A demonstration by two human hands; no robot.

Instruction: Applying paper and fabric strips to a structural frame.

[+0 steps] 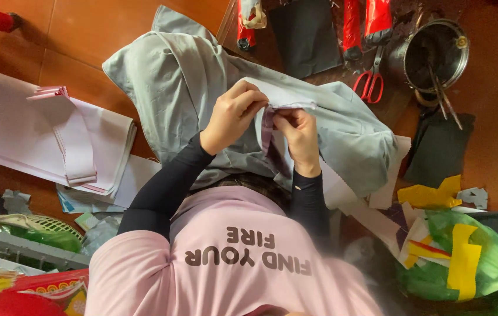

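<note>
A large light grey garment (173,88) lies over my lap and spreads onto the orange-brown floor. My left hand (234,114) and my right hand (299,136) meet at a folded edge of this garment (293,96), both pinching it close together. A narrow purplish strip (267,131) of cloth hangs down between the two hands. Black sleeves cover both forearms, and my pink shirt (231,257) fills the bottom of the view.
Red-handled scissors (369,82) lie beside a metal pot (436,52) at the upper right. Black cloth pieces (439,149), red rolls (361,26), a white folded stack (56,137), a green bag with yellow scraps (465,257) and a plastic basket (32,225) surround me.
</note>
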